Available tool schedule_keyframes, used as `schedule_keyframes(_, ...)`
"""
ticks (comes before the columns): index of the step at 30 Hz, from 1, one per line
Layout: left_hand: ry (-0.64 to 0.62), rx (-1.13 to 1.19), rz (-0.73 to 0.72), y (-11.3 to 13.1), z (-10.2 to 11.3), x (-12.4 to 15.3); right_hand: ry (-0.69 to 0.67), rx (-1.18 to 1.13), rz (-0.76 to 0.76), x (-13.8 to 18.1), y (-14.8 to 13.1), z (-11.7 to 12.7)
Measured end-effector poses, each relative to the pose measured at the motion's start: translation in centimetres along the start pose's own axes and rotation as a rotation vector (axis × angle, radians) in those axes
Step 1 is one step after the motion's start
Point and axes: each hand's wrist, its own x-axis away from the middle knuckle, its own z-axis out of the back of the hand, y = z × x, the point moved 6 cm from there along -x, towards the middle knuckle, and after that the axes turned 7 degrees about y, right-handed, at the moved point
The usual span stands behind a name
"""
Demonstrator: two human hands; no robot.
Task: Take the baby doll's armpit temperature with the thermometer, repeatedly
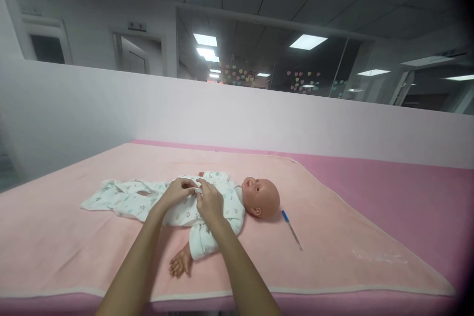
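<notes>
A baby doll lies on its back on a light pink blanket, head to the right. It wears a white printed romper whose legs trail off to the left. My left hand and my right hand meet over the doll's belly. Both pinch the front edges of the romper, close to a small fastener. One bare doll hand sticks out of a sleeve toward me.
A blue-capped thermometer lies on the blanket right of the doll's head. The blanket covers a darker pink table. A low white partition wall runs behind it, with glass office walls beyond.
</notes>
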Motion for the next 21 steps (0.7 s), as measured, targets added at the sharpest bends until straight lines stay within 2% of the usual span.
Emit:
schedule_keyframes(5,0.072,-0.083,-0.022,0.3,0.2,0.0,0.013,0.013,0.001,0.0,0.1,0.0)
schedule_keyframes(14,0.089,-0.074,-0.038,1.1,0.4,0.3,-0.014,0.062,0.009,0.0,0.0,-0.1)
schedule_keyframes(21,0.103,-0.02,-0.088,1.8,0.8,0.3,0.026,0.017,-0.029,-0.2,0.3,0.1)
